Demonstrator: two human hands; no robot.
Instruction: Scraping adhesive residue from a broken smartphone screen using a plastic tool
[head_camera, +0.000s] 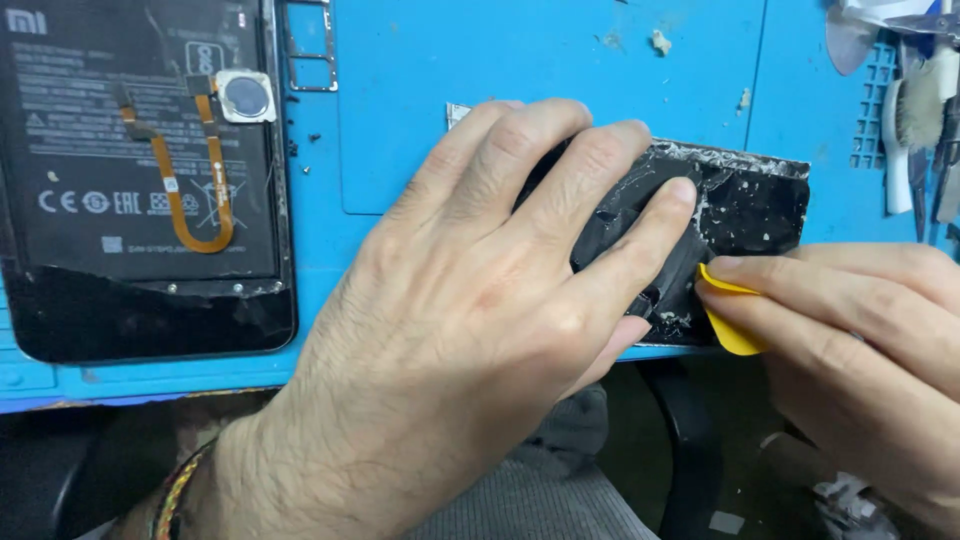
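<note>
Black panel (745, 205), cracked, edges flecked with white debris: it lies on the blue work mat (540, 60) near the mat's front edge, right of centre. We press it flat with our left hand (470, 300), fingers spread and extended across its left part, palm down, not gripping. Our right hand (860, 350) pinches a yellow plastic pick (730, 320) between thumb and fingers, closed on it; the pick's tip touches the panel's lower edge, just beside our left little finger (650, 240).

Further left on the mat: an opened phone body (140, 180), back off, dark battery showing, with an orange flex cable (190, 190) looping to a small round part (245, 95). A thin metal tray frame (305, 50) lies just beside the phone's upper right. At the far right edge, a few tools (925, 120), partly cut off. A braided band (175, 495) circles our left wrist.
</note>
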